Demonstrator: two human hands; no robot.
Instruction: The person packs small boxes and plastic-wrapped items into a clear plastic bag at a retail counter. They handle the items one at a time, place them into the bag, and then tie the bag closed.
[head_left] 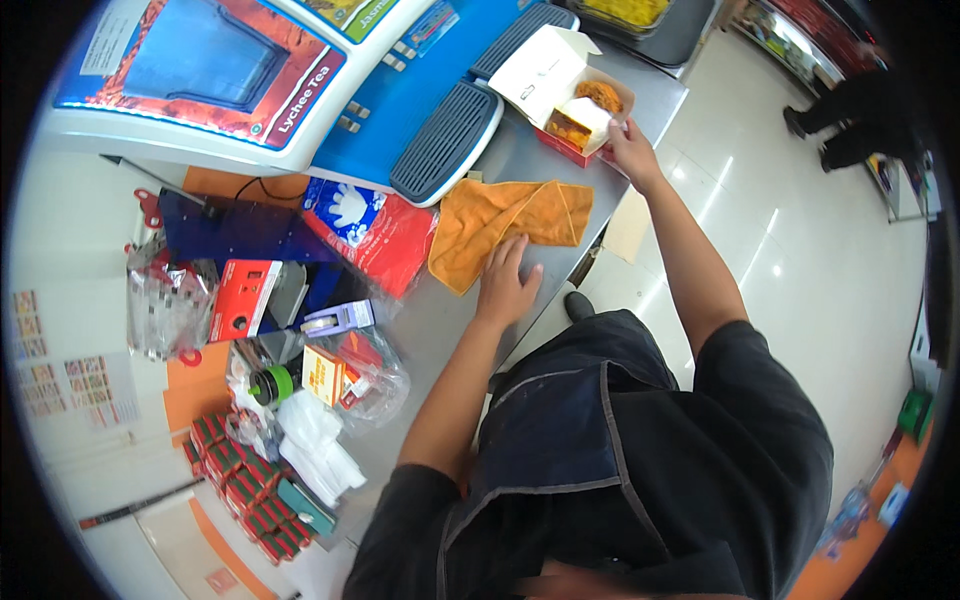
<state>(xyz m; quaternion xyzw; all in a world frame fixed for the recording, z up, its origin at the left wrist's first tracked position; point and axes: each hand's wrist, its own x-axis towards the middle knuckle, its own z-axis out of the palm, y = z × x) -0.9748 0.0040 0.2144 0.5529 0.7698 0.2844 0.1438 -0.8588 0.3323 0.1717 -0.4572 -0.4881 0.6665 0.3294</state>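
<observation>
A red-and-white cardboard food box [578,150] stands on the metal counter at the upper right, its white lid [540,78] folded back. Inside are pieces of browned fried food [599,96] beside white paper. My right hand [632,155] grips the box's right wall near the counter edge. A crumpled orange cloth [480,225] lies just left of the box. My left hand [508,288] rests with fingers apart on the cloth's lower edge, holding nothing.
A blue-and-white drink dispenser [370,130] with grey drip trays fills the far side. Left lie a red plastic packet [385,250], a tape dispenser [338,318], plastic bags and stacked red-green boxes [245,485]. A yellow-filled tray [628,15] sits beyond; another person [860,115] stands far right.
</observation>
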